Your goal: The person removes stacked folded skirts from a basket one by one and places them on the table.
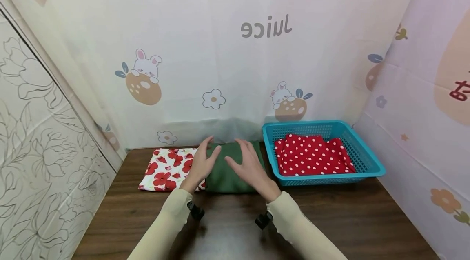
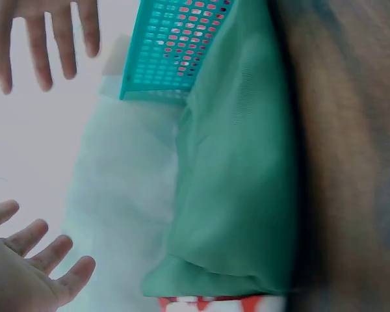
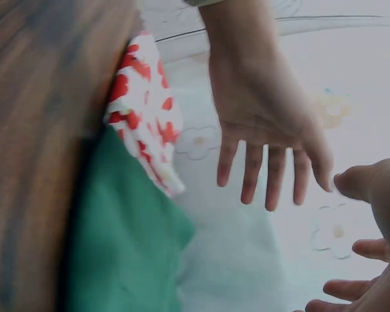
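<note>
A folded green cloth point(image 1: 229, 176) lies flat at the back of the table, and both hands hover above it, palms facing each other. My left hand point(image 1: 202, 162) is over its left side, near the folded white cloth with red flowers point(image 1: 165, 170). Over the right part is my right hand point(image 1: 251, 165), fingers spread and holding nothing. In the right wrist view the left hand point(image 3: 263, 107) shows extended fingers, apart from the cloth. The left wrist view shows the green cloth point(image 2: 240, 175) with the flowered cloth's edge point(image 2: 221, 304) against it.
A blue plastic basket point(image 1: 330, 179) stands at the back right, with a red polka-dot cloth point(image 1: 312, 156) inside. The brown wooden table point(image 1: 227, 231) extends towards me. Printed curtains point(image 1: 220, 60) hang behind and along both sides.
</note>
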`<state>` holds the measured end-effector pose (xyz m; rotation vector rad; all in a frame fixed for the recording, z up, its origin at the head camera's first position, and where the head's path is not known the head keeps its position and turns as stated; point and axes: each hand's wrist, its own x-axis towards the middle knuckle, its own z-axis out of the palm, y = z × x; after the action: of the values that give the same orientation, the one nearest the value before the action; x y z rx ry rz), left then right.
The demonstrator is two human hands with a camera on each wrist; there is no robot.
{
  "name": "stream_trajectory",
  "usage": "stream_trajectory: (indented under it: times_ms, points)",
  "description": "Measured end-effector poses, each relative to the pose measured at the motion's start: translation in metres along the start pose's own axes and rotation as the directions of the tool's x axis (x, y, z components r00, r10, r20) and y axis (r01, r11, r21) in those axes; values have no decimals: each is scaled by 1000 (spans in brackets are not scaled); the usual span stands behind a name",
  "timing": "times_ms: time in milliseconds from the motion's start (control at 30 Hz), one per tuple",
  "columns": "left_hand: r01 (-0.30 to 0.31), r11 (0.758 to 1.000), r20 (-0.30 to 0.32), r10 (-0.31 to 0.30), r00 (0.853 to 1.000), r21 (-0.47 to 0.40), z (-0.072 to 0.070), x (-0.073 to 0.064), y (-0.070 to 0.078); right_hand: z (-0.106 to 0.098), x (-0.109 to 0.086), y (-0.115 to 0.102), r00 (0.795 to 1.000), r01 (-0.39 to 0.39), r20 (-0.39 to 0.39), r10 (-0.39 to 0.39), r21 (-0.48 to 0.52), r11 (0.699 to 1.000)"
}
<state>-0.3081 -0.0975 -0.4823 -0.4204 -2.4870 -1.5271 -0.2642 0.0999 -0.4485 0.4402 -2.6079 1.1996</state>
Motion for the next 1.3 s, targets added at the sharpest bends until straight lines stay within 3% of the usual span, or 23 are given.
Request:
stream_trajectory:
  times_ms: [167,300,500,633,800,1133,1300]
  points:
    - [-42,998,-12,43,999,50,-6,12,17,-25,5,-5,999,42,-20,-42,-3,999]
    - [-44,997,9,43,999,64,-9,23,32,-44,10,-2,996,76,-45,-74,31,997]
    - [-60,995,28,58,998,77,-2,37,48,-74,16,10,992,120,-46,-119,25,992]
    - [-99,993,25,97,995,64,13,42,57,-96,18,21,995,96,-38,-96,-4,995]
    - [-161,986,31,160,987,43,42,43,59,-121,23,40,999,50,-17,-51,-50,997]
    - [-174,985,101,174,980,-7,90,46,78,-159,24,71,999,-48,9,50,-143,989]
    - [-195,981,120,195,973,-12,107,53,94,-172,21,85,992,-123,-33,120,-137,983]
